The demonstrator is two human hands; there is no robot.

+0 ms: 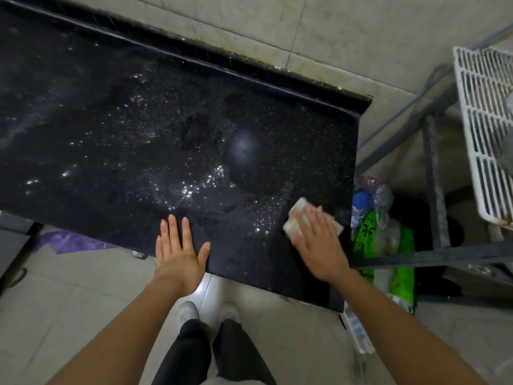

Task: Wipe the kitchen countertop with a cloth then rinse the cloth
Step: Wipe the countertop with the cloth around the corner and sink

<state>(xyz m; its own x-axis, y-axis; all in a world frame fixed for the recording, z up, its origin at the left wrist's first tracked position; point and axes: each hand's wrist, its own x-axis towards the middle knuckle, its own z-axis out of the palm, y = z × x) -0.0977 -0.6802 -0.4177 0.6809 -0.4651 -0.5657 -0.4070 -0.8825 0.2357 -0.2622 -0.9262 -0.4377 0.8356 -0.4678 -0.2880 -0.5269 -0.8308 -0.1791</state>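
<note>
Midway through the wipe, by the look of it, and nowhere near the rinse. Pressing a pale folded cloth [297, 211] flat onto the black speckled bench [125, 129] with the right grip [313, 240], fingers straight and laid over it, nothing curled round or pinched, with corners of fabric showing ahead of the fingertips and to either side. Working near the bench's right-hand end, not far from the front edge. Bracing with the left grip [177, 254] as well: wide open, fingers spread, resting on the front edge, holding nothing, well apart from the cloth. Between the two grips and beyond them, beaded with bright water drops and streaked with dull smears, so probably plenty of surface left to cover. Further out to the left of the left grip, too dark and blurred to judge as wiped or unwiped. Just past the right grip, off the end of the bench, a green bag [366, 240] among other packets down on the floor, and a white wire rack [485, 120] higher up beyond that. No tap or sink anywhere in view — rinsing judged wholly undone, and likely to mean carrying the cloth elsewhere.
</note>
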